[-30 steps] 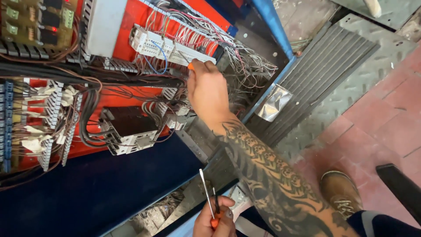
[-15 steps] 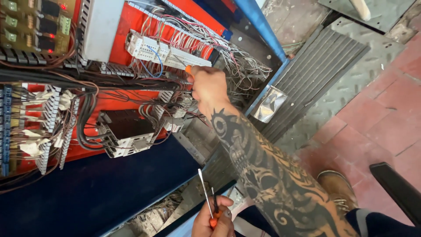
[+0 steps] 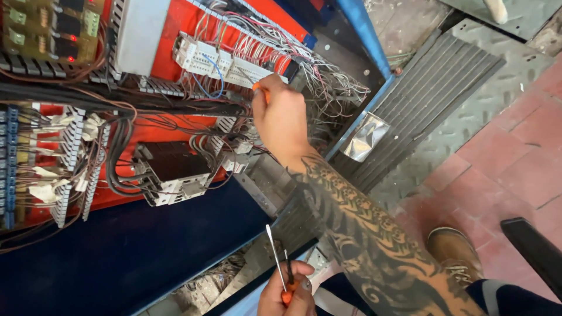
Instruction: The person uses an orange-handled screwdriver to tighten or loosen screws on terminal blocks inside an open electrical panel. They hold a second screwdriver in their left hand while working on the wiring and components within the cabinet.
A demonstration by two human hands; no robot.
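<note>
My right hand [image 3: 284, 120], on a tattooed forearm, reaches into an open electrical cabinet and grips an orange-handled screwdriver [image 3: 257, 88]. Its tip is at a white terminal strip [image 3: 225, 63] crowded with thin wires. My left hand [image 3: 288, 295] stays low at the bottom edge, closed around an orange-handled screwdriver [image 3: 275, 254] whose silver shaft points up, with a second dark, thin tool beside it. The right hand hides the spot where the tip meets the strip.
A black contactor [image 3: 172, 169] and wire bundles sit on the red backplate below the strip. A green circuit board [image 3: 47, 26] is at the top left, a dark blue panel [image 3: 117, 251] lower left. A ribbed metal grille [image 3: 433, 99] and my boot [image 3: 456, 251] lie to the right.
My right hand stays at the terminal strip with only a slight shift. My left hand keeps its tools in the same place. The view has tilted a little.
</note>
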